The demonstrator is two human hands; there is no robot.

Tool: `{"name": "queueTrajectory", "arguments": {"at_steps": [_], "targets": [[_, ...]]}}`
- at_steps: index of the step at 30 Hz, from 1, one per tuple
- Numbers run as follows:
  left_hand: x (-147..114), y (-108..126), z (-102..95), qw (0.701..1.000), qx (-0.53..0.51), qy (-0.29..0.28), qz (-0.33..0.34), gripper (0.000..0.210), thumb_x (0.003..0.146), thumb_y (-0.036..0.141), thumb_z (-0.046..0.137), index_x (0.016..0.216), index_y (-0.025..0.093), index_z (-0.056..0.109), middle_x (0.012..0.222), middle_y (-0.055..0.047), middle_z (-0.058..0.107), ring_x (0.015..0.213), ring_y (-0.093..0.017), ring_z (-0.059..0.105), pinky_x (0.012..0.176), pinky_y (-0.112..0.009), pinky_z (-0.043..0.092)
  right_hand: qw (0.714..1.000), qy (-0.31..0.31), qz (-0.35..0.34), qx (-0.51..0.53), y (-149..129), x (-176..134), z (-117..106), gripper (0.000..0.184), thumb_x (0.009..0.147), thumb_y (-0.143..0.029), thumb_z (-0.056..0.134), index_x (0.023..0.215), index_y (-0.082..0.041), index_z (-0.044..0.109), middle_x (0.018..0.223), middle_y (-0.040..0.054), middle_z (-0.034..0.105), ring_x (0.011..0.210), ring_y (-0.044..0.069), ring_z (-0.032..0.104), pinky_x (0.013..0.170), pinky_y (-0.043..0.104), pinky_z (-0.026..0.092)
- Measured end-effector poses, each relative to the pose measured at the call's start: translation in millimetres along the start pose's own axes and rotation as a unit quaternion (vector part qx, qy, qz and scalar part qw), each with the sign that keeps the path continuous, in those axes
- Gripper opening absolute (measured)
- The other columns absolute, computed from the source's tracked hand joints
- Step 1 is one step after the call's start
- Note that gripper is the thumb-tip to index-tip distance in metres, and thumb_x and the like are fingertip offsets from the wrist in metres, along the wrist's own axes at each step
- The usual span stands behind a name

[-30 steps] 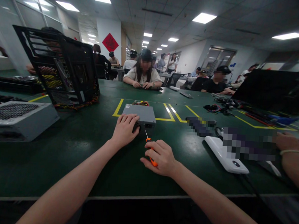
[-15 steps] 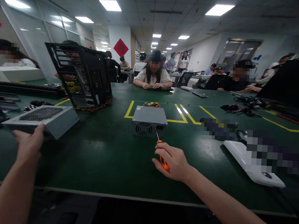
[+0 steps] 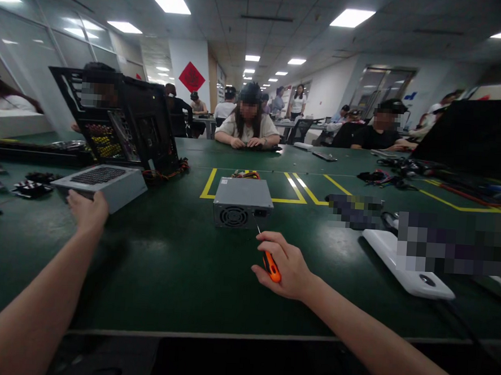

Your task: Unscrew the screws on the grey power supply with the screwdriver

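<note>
At the left, my left hand (image 3: 88,209) grips the near side of a grey computer power supply (image 3: 125,190) with a black mesh grille on top. My right hand (image 3: 286,263) is closed around the orange and black handle of a screwdriver (image 3: 272,267). Its thin shaft points away from me, the tip close to the lower front of a second power supply (image 3: 244,191). That one rests on the green table, its round fan grille and power socket facing me, coloured wires behind it. Whether the tip touches it I cannot tell.
A black computer case (image 3: 148,127) stands behind the left power supply. Bundled black cables (image 3: 34,184) lie at far left. On the right are a white oblong device (image 3: 407,265), cables (image 3: 398,173) and a dark monitor (image 3: 483,134). A person (image 3: 248,119) sits across the green table (image 3: 176,285).
My left hand has moved the power supply rightward and farther from me, towards the computer case. The screwdriver tip has dropped a little from the front of the middle power supply.
</note>
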State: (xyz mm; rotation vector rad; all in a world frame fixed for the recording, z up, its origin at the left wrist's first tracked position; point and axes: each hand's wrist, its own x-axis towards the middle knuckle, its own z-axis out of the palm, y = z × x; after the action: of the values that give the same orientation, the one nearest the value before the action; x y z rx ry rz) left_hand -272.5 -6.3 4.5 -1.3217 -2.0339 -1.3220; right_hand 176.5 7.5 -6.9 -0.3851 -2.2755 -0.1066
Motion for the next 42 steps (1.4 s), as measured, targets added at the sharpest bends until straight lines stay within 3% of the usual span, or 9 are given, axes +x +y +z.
{"name": "queueTrajectory", "arguments": {"at_steps": [1, 3, 6, 9, 11, 16, 20, 25, 42], "targets": [[-6, 14, 3.6, 0.996, 0.01, 0.076, -0.047, 0.048, 0.085, 0.037, 0.032, 0.128, 0.014, 0.029, 0.135, -0.008, 0.038, 0.128, -0.042, 0.021, 0.099, -0.066, 0.018, 1.0, 0.012, 0.011, 0.007, 0, 0, 0, 0.027, 0.079, -0.032, 0.052, 0.099, -0.018, 0.041, 0.097, 0.0112, 0.056, 0.083, 0.017, 0.058, 0.059, 0.027, 0.05], [-21, 57, 11.3, 0.993, 0.01, 0.117, -0.003, 0.055, 0.08, 0.031, 0.046, 0.129, 0.011, 0.03, 0.141, -0.011, 0.028, 0.129, -0.035, 0.024, 0.105, -0.055, 0.021, 0.999, 0.036, 0.014, 0.009, 0, -1, 1, 0.023, 0.079, -0.027, 0.052, 0.096, -0.019, 0.04, 0.093, 0.0093, 0.056, 0.079, 0.015, 0.058, 0.057, 0.025, 0.049], [-47, 139, 27.9, 0.976, -0.044, -0.054, 0.206, 0.037, 0.084, 0.024, 0.04, 0.121, 0.017, 0.042, 0.131, -0.007, 0.044, 0.122, -0.02, 0.039, 0.104, -0.039, 0.031, 0.999, 0.023, -0.025, -0.028, -2, 0, 1, 0.013, 0.077, -0.018, 0.052, 0.087, -0.019, 0.044, 0.086, 0.006, 0.059, 0.07, 0.013, 0.056, 0.06, 0.027, 0.047], [-73, 207, 51.7, 0.934, -0.023, -0.182, 0.306, 0.037, 0.081, 0.022, 0.045, 0.118, 0.02, 0.046, 0.13, -0.006, 0.047, 0.122, -0.021, 0.039, 0.103, -0.041, 0.029, 0.997, -0.015, -0.043, -0.056, -2, 0, -1, 0.008, 0.075, -0.02, 0.055, 0.079, -0.019, 0.047, 0.085, 0.0053, 0.061, 0.067, 0.014, 0.054, 0.061, 0.03, 0.045], [-87, 230, 67.3, 0.917, -0.012, -0.227, 0.329, 0.043, 0.078, 0.021, 0.047, 0.121, 0.019, 0.045, 0.13, -0.007, 0.047, 0.12, -0.022, 0.04, 0.103, -0.041, 0.028, 0.998, -0.016, -0.026, -0.046, -1, 0, -2, 0.014, 0.075, -0.025, 0.056, 0.085, -0.017, 0.048, 0.091, 0.0085, 0.06, 0.073, 0.016, 0.056, 0.061, 0.03, 0.046], [-102, 231, 84.7, 0.925, -0.01, -0.207, 0.317, 0.044, 0.077, 0.023, 0.048, 0.121, 0.021, 0.046, 0.129, -0.006, 0.048, 0.119, -0.022, 0.041, 0.1, -0.04, 0.028, 0.999, 0.028, 0.006, -0.02, 1, -3, -2, 0.015, 0.076, -0.021, 0.055, 0.086, -0.016, 0.045, 0.092, 0.0107, 0.059, 0.078, 0.015, 0.058, 0.06, 0.025, 0.047], [-106, 221, 82.3, 0.924, -0.017, -0.198, 0.327, 0.047, 0.078, 0.025, 0.049, 0.125, 0.023, 0.042, 0.133, -0.003, 0.044, 0.121, -0.021, 0.038, 0.1, -0.038, 0.027, 0.997, -0.005, -0.049, -0.063, 0, -1, -3, 0.01, 0.075, -0.024, 0.058, 0.075, -0.019, 0.049, 0.088, 0.0058, 0.062, 0.067, 0.014, 0.056, 0.06, 0.029, 0.045], [-108, 222, 85.0, 0.932, -0.023, -0.19, 0.308, 0.041, 0.081, 0.028, 0.049, 0.122, 0.024, 0.045, 0.129, -0.002, 0.048, 0.117, -0.021, 0.04, 0.098, -0.038, 0.027, 0.999, 0.011, -0.019, -0.029, 0, -4, 0, 0.021, 0.077, -0.029, 0.056, 0.091, -0.015, 0.048, 0.095, 0.0116, 0.059, 0.083, 0.016, 0.058, 0.061, 0.026, 0.048], [-109, 223, 85.4, 0.933, -0.025, -0.182, 0.309, 0.041, 0.081, 0.027, 0.049, 0.121, 0.024, 0.046, 0.128, -0.003, 0.048, 0.117, -0.022, 0.04, 0.098, -0.039, 0.028, 0.994, -0.008, -0.064, -0.083, -1, -4, -2, 0.014, 0.077, -0.031, 0.055, 0.079, -0.017, 0.054, 0.088, 0.0079, 0.061, 0.067, 0.014, 0.056, 0.058, 0.027, 0.044]]}}
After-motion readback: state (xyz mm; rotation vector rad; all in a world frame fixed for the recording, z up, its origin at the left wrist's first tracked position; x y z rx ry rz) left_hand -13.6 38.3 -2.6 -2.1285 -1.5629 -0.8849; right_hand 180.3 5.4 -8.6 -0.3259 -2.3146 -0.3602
